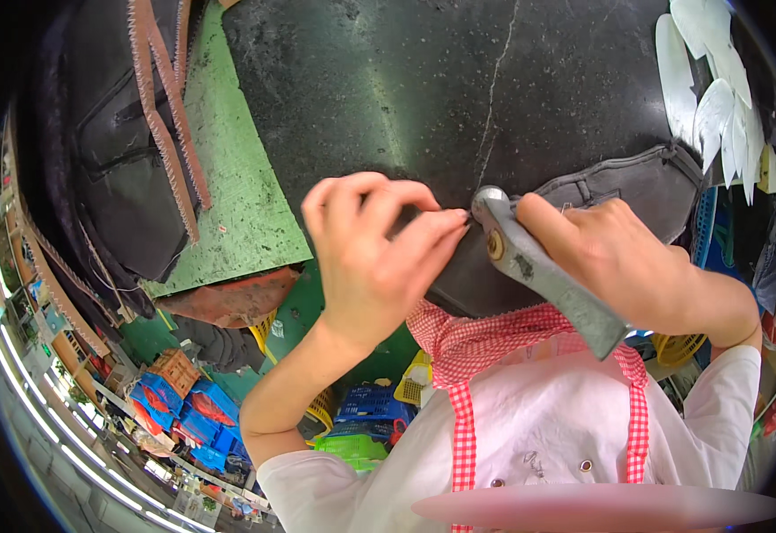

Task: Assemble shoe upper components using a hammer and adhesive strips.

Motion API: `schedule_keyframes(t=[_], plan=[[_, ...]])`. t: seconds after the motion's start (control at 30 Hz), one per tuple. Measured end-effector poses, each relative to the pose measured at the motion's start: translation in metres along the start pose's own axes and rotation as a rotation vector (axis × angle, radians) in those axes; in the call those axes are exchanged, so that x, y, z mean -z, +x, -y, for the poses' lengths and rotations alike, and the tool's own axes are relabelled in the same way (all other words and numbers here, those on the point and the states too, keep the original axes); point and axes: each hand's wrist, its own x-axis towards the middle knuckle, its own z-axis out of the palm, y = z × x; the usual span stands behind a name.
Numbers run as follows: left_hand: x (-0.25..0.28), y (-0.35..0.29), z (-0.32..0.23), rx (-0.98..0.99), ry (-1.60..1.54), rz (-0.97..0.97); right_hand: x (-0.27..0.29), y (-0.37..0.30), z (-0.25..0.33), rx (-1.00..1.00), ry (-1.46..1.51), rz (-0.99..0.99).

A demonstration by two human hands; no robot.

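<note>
A dark grey stitched leather piece (641, 191) lies along the near edge of a black stone slab. At its left part, my left hand (366, 244) is closed, thumb and forefinger pinched together at the leather's edge; the fingertips are slightly blurred. My right hand (606, 253) is wrapped round a hammer, whose handle is mostly hidden in the palm. The grey metal hammer head (544, 275) is tilted, its round face just beside my left fingertips and its flat tail pointing down toward my apron (495, 342). A brass-coloured spot shows on the head's side.
The black slab (352, 98) has a pale crack. On the left are a green board (237, 178), brown zigzag-edged strips (161, 115) and dark leather pieces (121, 195). White leaf-shaped pieces (717, 89) lie at the far right. Blue baskets (370, 404) stand below.
</note>
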Motion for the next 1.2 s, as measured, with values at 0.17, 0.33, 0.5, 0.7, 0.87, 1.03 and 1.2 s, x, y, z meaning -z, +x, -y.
schedule_keyframes(t=[0.17, 0.33, 0.5, 0.7, 0.87, 1.03, 1.2], plan=[[-0.006, -0.007, 0.000, 0.055, -0.083, 0.000, 0.011, 0.007, 0.004, 0.059, 0.066, -0.111], [-0.007, -0.004, -0.007, -0.007, 0.029, -0.043, 0.004, 0.009, 0.004, 0.058, -0.059, -0.056], [-0.003, -0.003, -0.008, 0.000, -0.005, -0.035, 0.018, 0.003, 0.018, -0.026, -0.047, -0.006], [-0.023, 0.007, -0.020, -0.043, -0.214, -0.019, 0.033, 0.010, -0.023, -0.007, 0.057, -0.402], [0.047, 0.009, -0.009, 0.209, -0.632, 0.139, 0.071, 0.011, -0.089, -0.167, -0.212, -0.783], [0.198, -0.022, 0.046, 0.184, -0.192, -0.978, 0.076, 0.003, -0.135, -0.207, -0.385, -0.802], [0.257, -0.064, 0.127, 0.600, -0.270, -0.913, 0.081, 0.019, -0.099, -0.207, -0.317, -0.839]])
